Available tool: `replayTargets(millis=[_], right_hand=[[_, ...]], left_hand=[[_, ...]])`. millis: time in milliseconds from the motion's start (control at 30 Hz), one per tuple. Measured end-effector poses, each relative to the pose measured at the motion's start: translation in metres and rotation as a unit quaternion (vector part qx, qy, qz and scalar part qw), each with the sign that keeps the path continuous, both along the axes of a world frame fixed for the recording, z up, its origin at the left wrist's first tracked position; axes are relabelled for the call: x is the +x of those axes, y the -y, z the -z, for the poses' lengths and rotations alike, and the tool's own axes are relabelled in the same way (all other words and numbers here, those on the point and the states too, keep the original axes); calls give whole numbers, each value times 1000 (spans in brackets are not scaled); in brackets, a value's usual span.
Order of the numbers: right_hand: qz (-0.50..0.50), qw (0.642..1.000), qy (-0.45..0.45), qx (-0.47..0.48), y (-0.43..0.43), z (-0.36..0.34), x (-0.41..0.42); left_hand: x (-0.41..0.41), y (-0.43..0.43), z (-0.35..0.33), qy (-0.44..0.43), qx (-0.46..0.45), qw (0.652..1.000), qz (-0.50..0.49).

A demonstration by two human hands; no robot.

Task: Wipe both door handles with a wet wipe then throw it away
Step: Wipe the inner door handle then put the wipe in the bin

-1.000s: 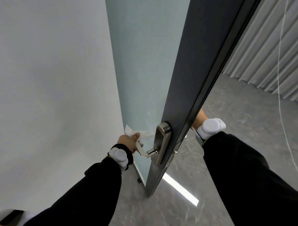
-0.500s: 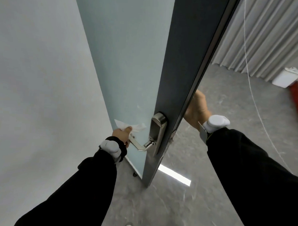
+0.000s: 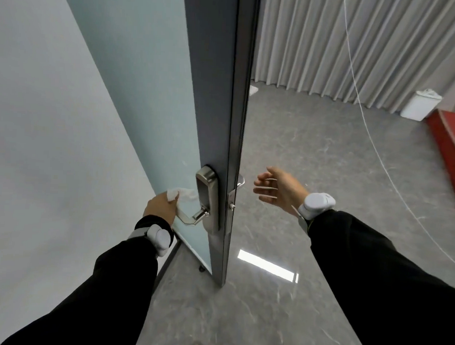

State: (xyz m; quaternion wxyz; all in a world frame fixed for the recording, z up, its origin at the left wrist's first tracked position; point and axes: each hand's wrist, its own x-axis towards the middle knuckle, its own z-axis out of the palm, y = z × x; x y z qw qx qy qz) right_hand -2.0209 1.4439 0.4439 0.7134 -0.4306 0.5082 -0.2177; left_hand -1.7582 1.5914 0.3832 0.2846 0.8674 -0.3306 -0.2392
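Left hand, just left of frame centre, is curled around the outer end of the silver lever handle, with the white wet wipe bunched between fingers and lever against the pale door. Right hand, right of the door edge, has fingers straight and spread, holding nothing, apart from the far-side handle, of which only a sliver shows.

Even, bright; floor glare; wide-angle warp

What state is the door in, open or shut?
Open. The door stands edge-on, with floor visible beyond it.
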Motion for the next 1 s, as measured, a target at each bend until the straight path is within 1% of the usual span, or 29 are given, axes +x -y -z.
replayTargets(millis=[133,167,200,267,333,400,500,633,767,833,867,933,1000], right_hand=[[-23,999,-43,15,3,14,-48],[-28,998,-51,16,6,15,-63],[-31,998,-57,21,7,17,-67],[-44,996,-67,26,12,18,-93],[-50,996,-71,35,17,20,-116],[-50,995,-82,42,20,24,-138],[-61,993,-93,50,19,30,-158],[-88,990,-101,52,21,27,-195],[-92,990,-99,49,22,24,-212],[-93,990,-93,44,22,21,-221],[-94,991,-90,43,21,20,-225],[-96,991,-86,36,18,16,-234],[-96,991,-85,28,14,13,-243]], left_hand=[[-20,-11,1,56,-28,998,19],[-25,-15,1,72,-23,997,21],[-20,-22,2,88,-6,996,20],[-36,-33,2,136,34,990,23],[-58,-43,3,196,49,978,50],[-85,-47,2,238,58,968,49],[-109,-46,0,247,84,965,7],[-149,-48,-4,266,110,958,-14],[-193,-44,-4,255,133,958,-11],[-224,-35,0,225,116,967,-28],[-240,-29,1,194,88,976,-42],[-272,-10,-6,92,16,993,-66],[-297,10,-21,-6,-46,995,-83]])
